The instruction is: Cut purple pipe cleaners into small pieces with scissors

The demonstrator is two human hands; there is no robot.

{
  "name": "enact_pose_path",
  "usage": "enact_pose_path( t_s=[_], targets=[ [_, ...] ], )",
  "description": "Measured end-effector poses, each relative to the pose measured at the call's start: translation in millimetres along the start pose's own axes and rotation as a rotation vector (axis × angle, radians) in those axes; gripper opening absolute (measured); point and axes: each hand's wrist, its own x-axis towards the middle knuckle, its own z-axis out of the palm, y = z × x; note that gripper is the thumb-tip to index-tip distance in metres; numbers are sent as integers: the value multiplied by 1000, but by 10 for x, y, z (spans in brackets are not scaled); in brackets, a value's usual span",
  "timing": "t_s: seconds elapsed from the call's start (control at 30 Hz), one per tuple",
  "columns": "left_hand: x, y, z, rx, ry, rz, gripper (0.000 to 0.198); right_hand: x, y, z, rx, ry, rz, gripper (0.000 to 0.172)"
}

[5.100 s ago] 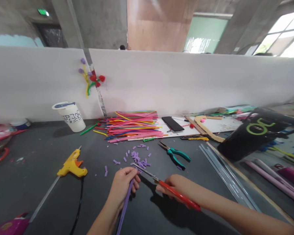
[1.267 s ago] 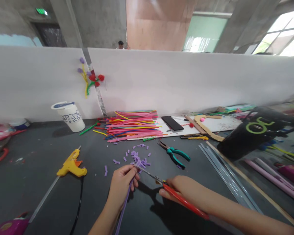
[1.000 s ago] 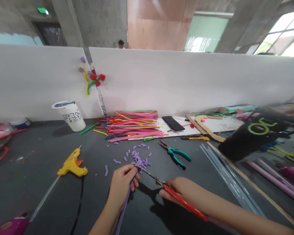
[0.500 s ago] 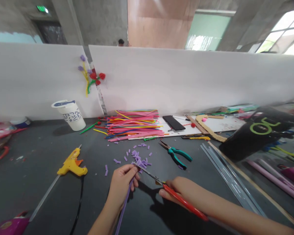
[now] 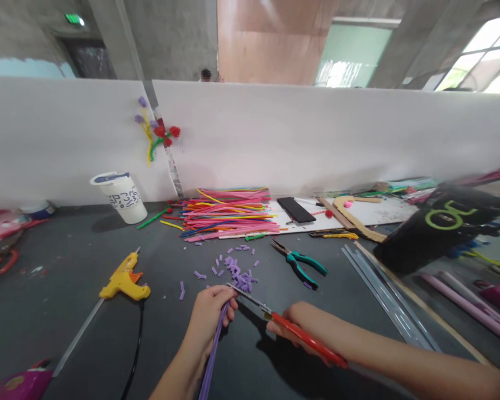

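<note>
Between the thumb and fingers of my left hand (image 5: pixel 210 312) is a bundle of purple pipe cleaners (image 5: pixel 212 361), its long end hanging toward the bottom edge. My right hand (image 5: pixel 298 325) is wrapped round the red handles of the scissors (image 5: pixel 306 338). Their blades point left and meet the bundle's end at my left fingertips; whether the blades touch it I cannot tell. Just beyond the blades lies a loose heap of short purple pieces (image 5: pixel 242 278), with several more scattered around it.
A yellow glue gun (image 5: pixel 124 278) lies left with its black cord. Teal-handled pliers (image 5: pixel 302 264) are beyond my right hand. Farther back are a pile of coloured pipe cleaners (image 5: pixel 229 214), a black phone (image 5: pixel 295 210) and a white cup (image 5: pixel 123 200). Clear sticks (image 5: pixel 385 294) and a black container (image 5: pixel 437 228) stand right.
The scissors and my right hand have shifted slightly left and down. The purple heap has spread a little. My left hand keeps its grip on the bundle.
</note>
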Motion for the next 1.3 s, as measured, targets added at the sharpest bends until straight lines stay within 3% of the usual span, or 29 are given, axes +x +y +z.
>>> enact_pose_path(
  t_s=[0.1,0.27,0.43,1.07,1.3],
  targets=[
    [7,-4,-13,-4,-31,5,15,-12,-34,-49,38,-21,23,42],
    [-44,-31,65,-3,-170,-6,21,102,-129,-60,172,152,-156,25],
    [-94,-32,116,39,-285,23,23,286,-308,29,285,217,-263,7],
    [-58,-74,123,73,-278,37,23,316,-297,46,135,318,-454,8],
    [-67,-57,123,70,-323,49,27,390,-243,57,212,234,-427,2]
  ],
)
